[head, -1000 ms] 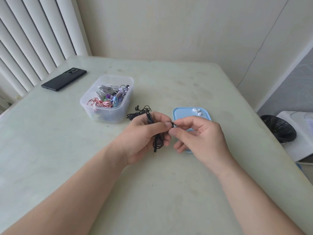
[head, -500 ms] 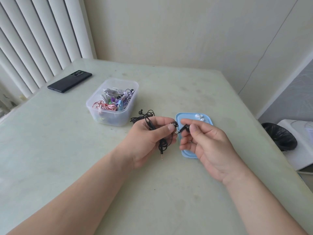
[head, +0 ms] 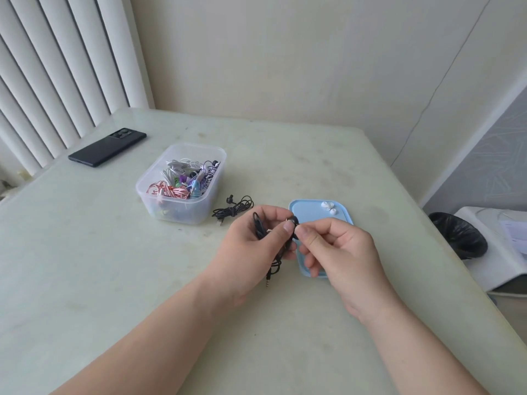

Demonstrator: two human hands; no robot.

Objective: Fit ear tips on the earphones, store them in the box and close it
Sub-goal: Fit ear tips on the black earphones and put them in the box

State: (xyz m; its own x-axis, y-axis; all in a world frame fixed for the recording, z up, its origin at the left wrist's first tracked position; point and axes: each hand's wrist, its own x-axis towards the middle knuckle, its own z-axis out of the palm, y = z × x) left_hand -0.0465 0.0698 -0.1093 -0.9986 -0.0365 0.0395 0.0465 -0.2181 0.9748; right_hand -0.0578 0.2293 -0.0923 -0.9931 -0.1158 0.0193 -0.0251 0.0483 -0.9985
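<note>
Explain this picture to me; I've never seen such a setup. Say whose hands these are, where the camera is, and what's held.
There is no machine: a person works bare-handed, and the picture comes from a camera worn on their head, looking down. The left hand grips coiled black earphones; the right hand pinches one earbud. On the table lie a clear box of coloured earphones, a blue lid with white ear tips, another black cable and a phone.
</note>
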